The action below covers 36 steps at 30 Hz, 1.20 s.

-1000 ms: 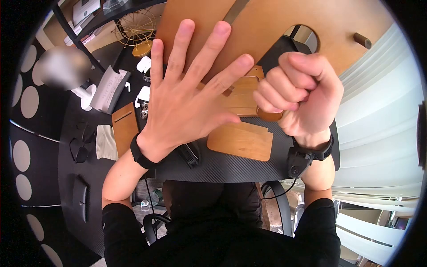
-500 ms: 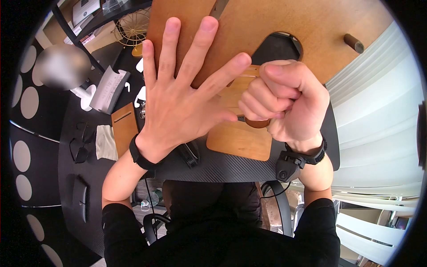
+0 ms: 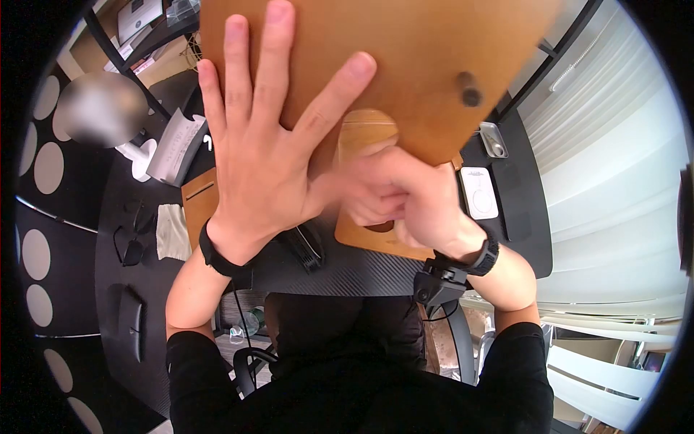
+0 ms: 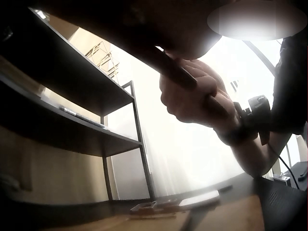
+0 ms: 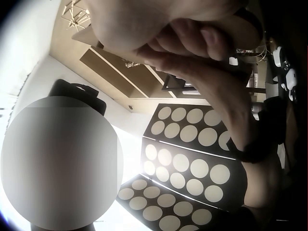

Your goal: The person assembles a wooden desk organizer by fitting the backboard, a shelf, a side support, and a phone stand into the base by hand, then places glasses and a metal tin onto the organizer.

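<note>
Two hands on the big wooden panel [image 3: 405,65], which is held up over the black desk [image 3: 361,271]. Left hand [image 3: 253,155] flat against its face, fingers straight and spread, nothing pinched. Right hand [image 3: 405,202] curled under the panel's lower edge, next to a smaller rounded wooden piece [image 3: 365,134]; blurred, so can't tell if it clamps anything. Another flat wooden piece [image 3: 372,239] lies on the desk below. White pad [image 3: 479,192] lies to the right.

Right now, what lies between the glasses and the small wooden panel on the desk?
A pale folded cloth lies between the glasses and the small wooden panel, seen in the head view.
</note>
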Tool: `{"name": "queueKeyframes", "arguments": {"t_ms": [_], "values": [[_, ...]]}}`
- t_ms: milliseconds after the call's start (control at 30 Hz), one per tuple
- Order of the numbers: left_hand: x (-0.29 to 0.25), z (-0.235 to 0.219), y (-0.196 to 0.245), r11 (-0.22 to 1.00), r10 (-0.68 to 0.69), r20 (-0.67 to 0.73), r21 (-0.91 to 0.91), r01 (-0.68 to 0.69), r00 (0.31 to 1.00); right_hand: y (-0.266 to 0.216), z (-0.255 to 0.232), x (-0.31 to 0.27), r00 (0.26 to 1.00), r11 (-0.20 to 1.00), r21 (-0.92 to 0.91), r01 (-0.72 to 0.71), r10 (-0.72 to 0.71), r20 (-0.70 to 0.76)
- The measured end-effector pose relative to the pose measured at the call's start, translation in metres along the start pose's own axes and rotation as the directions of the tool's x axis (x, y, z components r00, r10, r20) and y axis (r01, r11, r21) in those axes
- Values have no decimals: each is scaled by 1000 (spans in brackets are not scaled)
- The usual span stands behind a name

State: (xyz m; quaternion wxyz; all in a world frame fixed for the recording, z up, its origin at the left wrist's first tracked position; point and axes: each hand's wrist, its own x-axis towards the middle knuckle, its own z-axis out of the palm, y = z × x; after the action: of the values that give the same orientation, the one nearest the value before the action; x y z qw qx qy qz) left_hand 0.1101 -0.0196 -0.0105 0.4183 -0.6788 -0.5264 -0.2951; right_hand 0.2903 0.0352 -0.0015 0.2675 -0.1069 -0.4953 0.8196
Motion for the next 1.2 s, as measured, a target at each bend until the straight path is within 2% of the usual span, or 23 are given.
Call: {"name": "queueKeyframes", "arguments": {"t_ms": [67,100,300,433,500,533,600,733,800,833,933,1000,1067,1200], "values": [[2,-1,-2,1000,7,-13,23,-6,1000,7,0,3,994,997,82,-17,8,111],[2,-2,-3,1000,6,4,27,-6,1000,5,3,3,997,1000,-18,11,-10,74],[-2,2,-10,1000,19,-23,-2,-19,1000,4,9,2,998,988,-142,58,-56,16],[1,3,-15,998,63,-111,-19,-66,992,11,-4,1,993,998,-22,53,-50,105],[1,3,-17,997,75,-128,-24,-79,989,10,0,-1,995,978,-188,87,-78,55],[1,3,-18,995,86,-146,-28,-91,986,10,1,-1,995,978,-188,87,-78,55],[1,0,-16,996,88,-159,-13,-92,983,9,2,-2,985,926,-335,172,-163,56],[8,-7,-22,996,87,-199,32,-82,976,13,5,0,970,883,-402,241,-217,107],[10,-12,-27,996,85,-213,47,-77,973,12,4,-1,984,868,-470,158,-98,150],[10,-14,-28,993,111,-215,56,-101,970,14,5,-2,983,868,-471,161,-101,151],[10,-17,-30,990,137,-223,50,-129,965,20,8,0,965,827,-498,263,-220,145],[10,-19,-32,990,139,-230,37,-134,963,19,5,0,964,812,-519,266,-217,154],[11,-21,-37,999,53,-251,15,-50,967,20,2,3,963,799,-538,271,-218,162],[11,-21,-46,997,73,-232,43,-65,970,18,1,8,969,788,-565,245,-211,126]]}}
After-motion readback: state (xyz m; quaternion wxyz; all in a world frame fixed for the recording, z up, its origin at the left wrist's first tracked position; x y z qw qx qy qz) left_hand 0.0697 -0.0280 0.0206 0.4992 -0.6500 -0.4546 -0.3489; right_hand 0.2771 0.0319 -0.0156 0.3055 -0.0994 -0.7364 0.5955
